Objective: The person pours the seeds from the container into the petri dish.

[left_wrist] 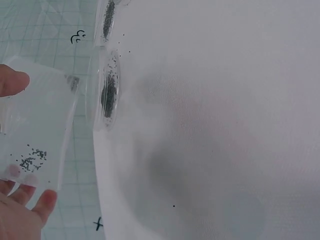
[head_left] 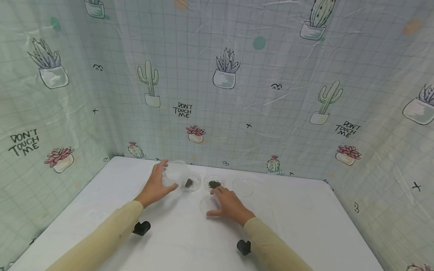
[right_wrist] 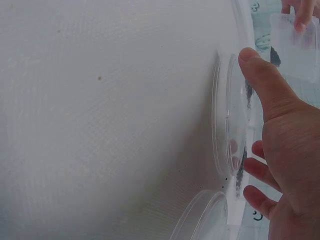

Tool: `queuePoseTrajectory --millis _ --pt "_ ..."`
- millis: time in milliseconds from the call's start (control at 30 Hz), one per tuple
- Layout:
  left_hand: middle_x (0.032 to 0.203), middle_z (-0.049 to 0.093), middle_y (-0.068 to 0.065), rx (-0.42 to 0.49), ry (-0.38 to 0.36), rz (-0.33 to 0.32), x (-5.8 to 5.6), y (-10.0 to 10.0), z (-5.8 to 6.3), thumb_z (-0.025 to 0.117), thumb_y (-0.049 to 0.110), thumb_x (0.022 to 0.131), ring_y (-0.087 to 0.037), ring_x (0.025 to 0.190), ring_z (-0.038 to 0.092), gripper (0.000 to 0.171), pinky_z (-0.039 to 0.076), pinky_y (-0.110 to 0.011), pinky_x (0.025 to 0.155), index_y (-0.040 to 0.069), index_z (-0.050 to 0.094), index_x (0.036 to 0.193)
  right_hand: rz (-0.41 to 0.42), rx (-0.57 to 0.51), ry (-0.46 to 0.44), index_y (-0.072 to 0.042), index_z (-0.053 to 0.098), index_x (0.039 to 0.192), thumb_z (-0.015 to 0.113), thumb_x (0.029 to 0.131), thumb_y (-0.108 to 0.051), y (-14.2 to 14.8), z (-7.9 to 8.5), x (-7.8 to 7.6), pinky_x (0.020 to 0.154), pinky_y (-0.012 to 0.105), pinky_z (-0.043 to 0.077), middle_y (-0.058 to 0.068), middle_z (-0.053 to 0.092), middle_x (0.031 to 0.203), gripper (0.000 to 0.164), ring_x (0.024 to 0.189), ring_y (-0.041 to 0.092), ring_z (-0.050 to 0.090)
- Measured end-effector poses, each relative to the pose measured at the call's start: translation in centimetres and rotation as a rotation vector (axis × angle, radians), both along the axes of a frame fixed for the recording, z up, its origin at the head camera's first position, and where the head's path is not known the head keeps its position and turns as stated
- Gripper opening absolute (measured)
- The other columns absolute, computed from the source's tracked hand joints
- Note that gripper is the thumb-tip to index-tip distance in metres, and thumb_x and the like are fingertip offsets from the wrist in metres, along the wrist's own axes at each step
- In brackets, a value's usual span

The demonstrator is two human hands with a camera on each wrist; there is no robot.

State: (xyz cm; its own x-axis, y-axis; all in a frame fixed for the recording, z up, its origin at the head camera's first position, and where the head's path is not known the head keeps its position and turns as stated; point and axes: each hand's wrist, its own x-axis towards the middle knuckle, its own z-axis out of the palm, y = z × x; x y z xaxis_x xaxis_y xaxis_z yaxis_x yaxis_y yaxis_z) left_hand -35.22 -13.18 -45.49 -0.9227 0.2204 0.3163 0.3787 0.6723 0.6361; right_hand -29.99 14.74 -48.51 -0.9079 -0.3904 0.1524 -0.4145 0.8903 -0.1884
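Note:
My left hand (head_left: 156, 188) holds a translucent squarish plastic container (head_left: 175, 173) tilted at the back, thumb on one side and fingers on the other. Dark grains lie inside this container (left_wrist: 45, 115) in the left wrist view. Beside it stands a clear petri dish (head_left: 194, 184) with dark grains. A second petri dish (head_left: 220, 180) also bears dark grains, partly behind my right hand (head_left: 229, 203). That hand hovers with thumb and fingers apart around a clear round dish (right_wrist: 220, 115); whether it touches the dish is unclear.
Another clear round dish or lid (head_left: 243, 187) lies to the right. A few loose dark specks dot the white table (head_left: 298, 226). A patterned curtain (head_left: 203, 82) hangs behind and along both sides. Black wrist devices (head_left: 141, 228) sit below the sleeves.

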Motion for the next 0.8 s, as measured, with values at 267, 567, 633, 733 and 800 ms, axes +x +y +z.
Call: queuePoseTrajectory --millis 267,567,633,733,800 --pt "0.139 0.027 -0.019 0.022 -0.04 -0.012 -0.3 -1.0 -0.5 0.074 0.027 0.074 -0.034 0.125 0.035 0.095 0.038 -0.054 0.1 0.009 0.012 0.144 0.004 0.014 -0.023 -0.019 0.051 0.122 0.067 0.065 -0.063 -0.1 -0.2 0.0 0.096 0.039 0.044 0.0 0.054 0.12 0.073 0.111 0.018 0.052" --pt "0.138 0.027 -0.02 0.021 -0.108 0.02 -0.1 -1.8 -0.9 0.074 0.028 0.074 -0.036 0.124 0.036 0.096 0.037 -0.055 0.1 0.007 0.011 0.143 0.023 0.01 -0.044 -0.02 0.05 0.12 0.069 0.063 -0.063 -0.1 -0.6 -0.1 0.097 0.037 0.042 0.001 0.052 0.124 0.074 0.113 0.019 0.051" --pt "0.136 0.028 -0.02 0.018 -0.113 0.025 0.0 -2.0 -1.1 0.074 0.028 0.074 -0.036 0.123 0.037 0.096 0.038 -0.055 0.099 0.008 0.01 0.144 0.022 0.011 -0.052 -0.02 0.051 0.118 0.069 0.063 -0.063 -0.1 -0.6 -0.1 0.095 0.037 0.043 0.0 0.053 0.123 0.072 0.111 0.019 0.051" --pt "0.135 0.029 -0.02 0.012 -0.112 0.033 -0.1 -2.3 -1.5 0.074 0.028 0.074 -0.037 0.122 0.037 0.096 0.036 -0.055 0.1 0.008 0.01 0.144 0.018 0.007 -0.057 -0.02 0.051 0.113 0.07 0.063 -0.062 -0.1 -0.6 0.0 0.093 0.036 0.043 0.0 0.055 0.121 0.068 0.109 0.018 0.052" --pt "0.134 0.029 -0.02 0.004 -0.11 0.038 -0.1 -2.5 -1.7 0.074 0.029 0.074 -0.037 0.122 0.037 0.096 0.035 -0.056 0.1 0.008 0.01 0.144 0.018 0.0 -0.056 -0.02 0.052 0.111 0.07 0.064 -0.061 -0.2 -0.6 0.0 0.092 0.035 0.044 0.001 0.055 0.12 0.065 0.108 0.018 0.053"
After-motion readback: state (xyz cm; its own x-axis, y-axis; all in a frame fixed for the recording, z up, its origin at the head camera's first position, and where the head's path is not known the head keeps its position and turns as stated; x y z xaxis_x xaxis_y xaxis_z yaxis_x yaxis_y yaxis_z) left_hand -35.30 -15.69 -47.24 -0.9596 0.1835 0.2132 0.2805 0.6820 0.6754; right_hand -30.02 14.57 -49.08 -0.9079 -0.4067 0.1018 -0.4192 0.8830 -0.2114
